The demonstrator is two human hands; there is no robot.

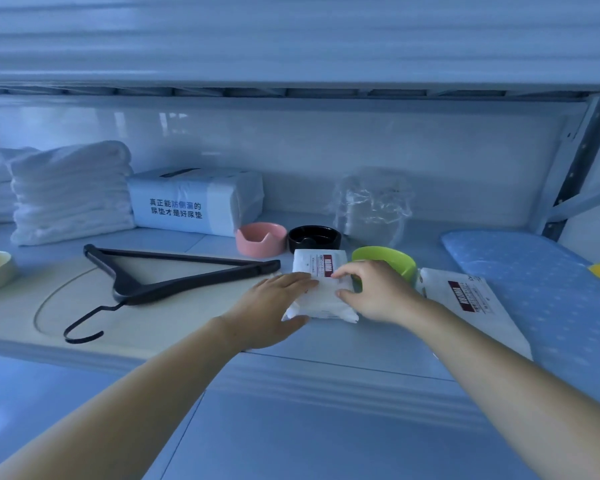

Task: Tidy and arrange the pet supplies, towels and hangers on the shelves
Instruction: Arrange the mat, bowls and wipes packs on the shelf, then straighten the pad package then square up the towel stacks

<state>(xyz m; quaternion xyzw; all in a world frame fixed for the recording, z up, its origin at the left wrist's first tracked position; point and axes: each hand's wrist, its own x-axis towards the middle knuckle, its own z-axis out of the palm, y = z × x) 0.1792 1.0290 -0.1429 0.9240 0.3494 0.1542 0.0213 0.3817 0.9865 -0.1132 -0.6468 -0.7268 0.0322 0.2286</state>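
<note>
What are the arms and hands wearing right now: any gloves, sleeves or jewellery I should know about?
Nothing worn shows. The left hand and right hand are bare, without gloves. Both forearms are bare down to the frame's lower edge, with no sleeve in view. No watch, bracelet or ring can be seen on either wrist or on the fingers, though the picture is slightly soft.

Both forearms bare, entering from the lower corners and converging forward. Left grip (274, 306): palm down, fingers nearly straight and together, laid flat on the left side of a white packet (326, 304), thumb along its near edge. Right grip (371, 292): palm down, fingers curled, thumb and fingertips pinching the packet's top. Fingertips of the two grips near, not touching.
</note>
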